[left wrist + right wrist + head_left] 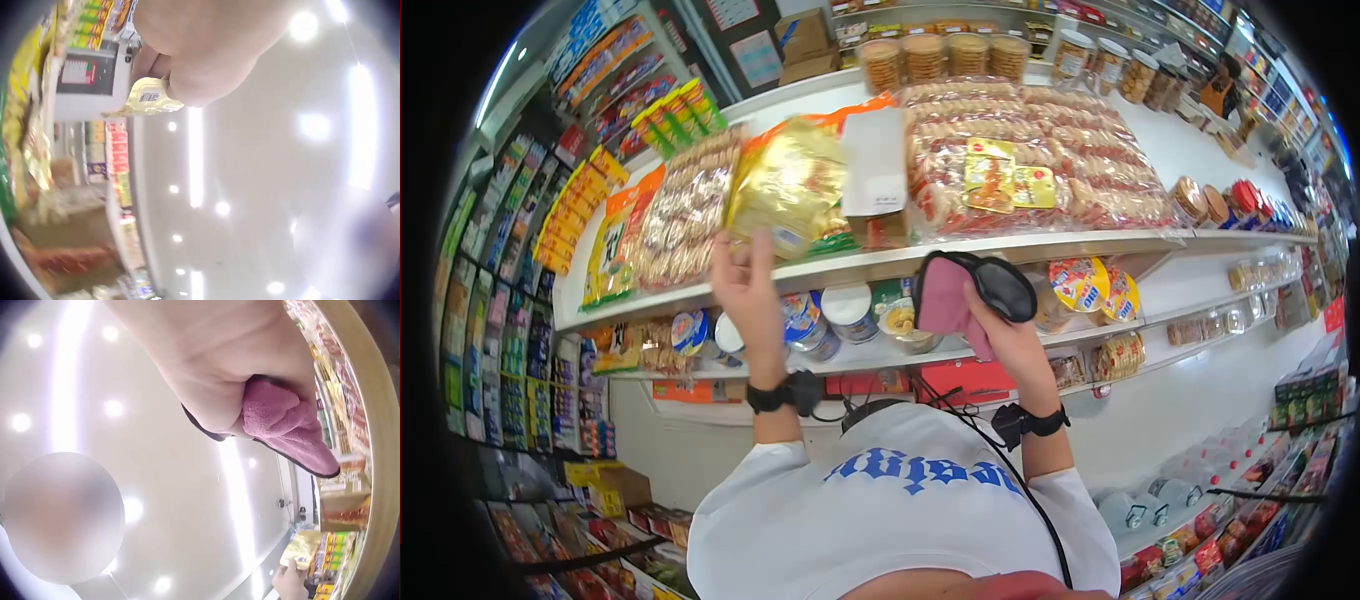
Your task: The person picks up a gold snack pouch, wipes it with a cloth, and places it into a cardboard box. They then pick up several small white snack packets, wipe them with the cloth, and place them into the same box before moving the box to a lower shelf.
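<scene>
My left hand [747, 285] pinches the lower edge of a shiny gold foil packet [797, 178], raised over the front of the upper shelf. In the left wrist view, the packet's barcode corner [150, 97] shows beneath the fingers. My right hand [1012, 342] grips a soft pink cloth item [945, 297] with black edging and a dark, glossy rounded part [1003, 289]. Its fleecy pink side [275, 411] bunches against the palm in the right wrist view. This item hangs in front of the shelf edge, below the sausage packs.
Clear packs of sausage-like food [970, 115] cover the upper shelf [1190, 232]. Beside the gold packet stands a white-topped box [875, 160], with yellow-green bags [615, 245] farther left. Cup noodles [848, 308] line the lower shelf; lidded jars [925, 62] stand at the back.
</scene>
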Motion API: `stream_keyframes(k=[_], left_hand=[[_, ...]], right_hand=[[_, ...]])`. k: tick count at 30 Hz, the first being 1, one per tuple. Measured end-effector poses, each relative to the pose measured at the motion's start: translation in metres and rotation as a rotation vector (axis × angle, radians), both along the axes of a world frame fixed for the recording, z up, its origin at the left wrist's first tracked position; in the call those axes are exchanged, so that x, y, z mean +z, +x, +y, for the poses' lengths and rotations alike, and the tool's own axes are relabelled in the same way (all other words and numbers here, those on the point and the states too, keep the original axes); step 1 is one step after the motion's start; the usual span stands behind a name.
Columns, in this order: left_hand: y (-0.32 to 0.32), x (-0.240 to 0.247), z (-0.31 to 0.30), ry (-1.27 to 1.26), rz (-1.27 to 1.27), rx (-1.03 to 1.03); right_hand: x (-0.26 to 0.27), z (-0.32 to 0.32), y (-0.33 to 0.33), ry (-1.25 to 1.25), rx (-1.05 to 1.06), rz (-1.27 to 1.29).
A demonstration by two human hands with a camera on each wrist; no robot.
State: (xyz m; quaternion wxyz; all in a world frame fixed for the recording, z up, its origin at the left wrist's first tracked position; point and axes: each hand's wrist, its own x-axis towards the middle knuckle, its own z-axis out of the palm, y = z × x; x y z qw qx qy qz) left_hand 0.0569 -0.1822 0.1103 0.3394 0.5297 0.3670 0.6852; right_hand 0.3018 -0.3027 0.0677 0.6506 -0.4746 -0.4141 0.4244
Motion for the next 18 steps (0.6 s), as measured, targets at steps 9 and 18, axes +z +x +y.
stream_keyframes(k=[9, 18], left_hand=[[-0.047, -0.027, -0.055, -0.057, 0.132, -0.598], [-0.102, -0.045, -0.048, -0.415, -0.367, -0.658]], right_hand=[[0.002, 0.044, -0.097, 0.034, -0.057, 0.181], [-0.008, 0.069, -0.187, 0.036, -0.003, -0.303]])
